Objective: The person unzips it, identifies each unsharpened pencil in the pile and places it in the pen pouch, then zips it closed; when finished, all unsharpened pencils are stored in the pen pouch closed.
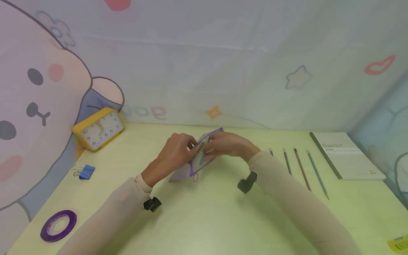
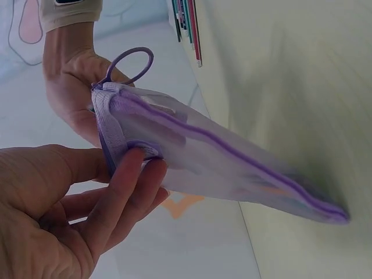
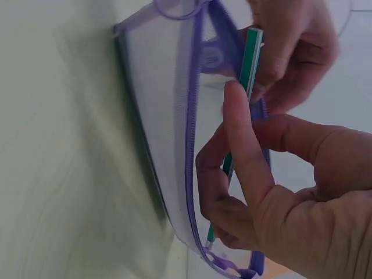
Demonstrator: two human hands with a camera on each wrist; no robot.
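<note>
A purple-edged mesh zipper pouch is held up at the middle of the table, its mouth spread open. My left hand pinches the pouch's rim between thumb and fingers, as the left wrist view shows around the purple tab. At the mouth, my right hand holds a slim green striped pencil between its fingers, the pencil lying along the opening. A small yellow-and-black item shows at the mouth beside my left fingertips. Faint dark and orange shapes show through the mesh. A purple loop hangs from the zipper end.
Several pencils lie in a row at right, beside a Gambit notebook. At left are a yellow alarm clock, a blue binder clip and a purple tape roll. A yellow item lies at the right front edge.
</note>
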